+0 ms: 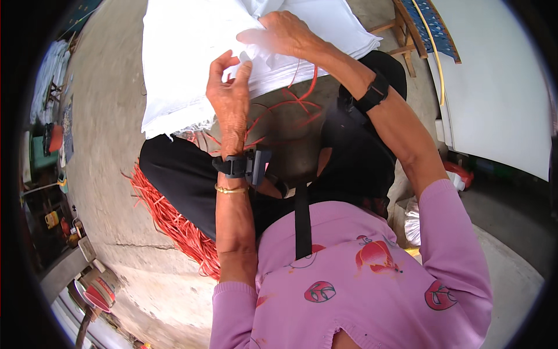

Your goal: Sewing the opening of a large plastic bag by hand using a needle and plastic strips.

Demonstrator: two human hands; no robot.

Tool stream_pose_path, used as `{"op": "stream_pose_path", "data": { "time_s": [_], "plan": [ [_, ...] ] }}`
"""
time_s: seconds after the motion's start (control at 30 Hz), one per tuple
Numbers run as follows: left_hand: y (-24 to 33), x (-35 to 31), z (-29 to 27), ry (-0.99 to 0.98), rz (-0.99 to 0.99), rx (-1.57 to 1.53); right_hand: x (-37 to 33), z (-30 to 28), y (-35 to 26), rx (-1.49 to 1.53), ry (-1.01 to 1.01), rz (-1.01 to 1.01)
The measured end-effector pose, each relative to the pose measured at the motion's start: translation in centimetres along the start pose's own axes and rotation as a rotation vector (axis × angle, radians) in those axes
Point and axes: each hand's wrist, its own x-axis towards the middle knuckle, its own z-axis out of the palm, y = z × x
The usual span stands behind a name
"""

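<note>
A thick stack of white cloth-like sheets, perhaps woven sacks (pixel 186 58), lies across my knees, its near left edge frayed. My left hand (pixel 228 87) is at the near part of the stack, thumb and forefinger bent around a raised fold of the top white sheet. Just to the right and farther off, my right hand (pixel 285 35) reaches over the same sheet. Its fingertips are smeared by motion, so their hold on the sheet is unclear. Thin red strips (pixel 302 102) hang below the near edge of the stack, between my knees.
A large bundle of red strips (pixel 174 215) lies on the concrete floor by my left leg. A wooden stool or chair (pixel 407 35) stands at the far right, next to a big white panel (pixel 494 75). Assorted household items line the left side.
</note>
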Motion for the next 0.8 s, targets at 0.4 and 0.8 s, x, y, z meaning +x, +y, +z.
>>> {"op": "stream_pose_path", "data": {
  "time_s": [0.4, 0.8],
  "plan": [
    [-1.6, 3.7, 3.3, 0.094, -0.126, 0.383, 1.1, -2.7, 0.4, -0.098, 0.122, -0.064],
    [-2.8, 3.2, -0.6, 0.297, 0.005, 0.409, -0.6, -1.0, 0.8, -0.520, 0.089, -0.467]
  ]
}}
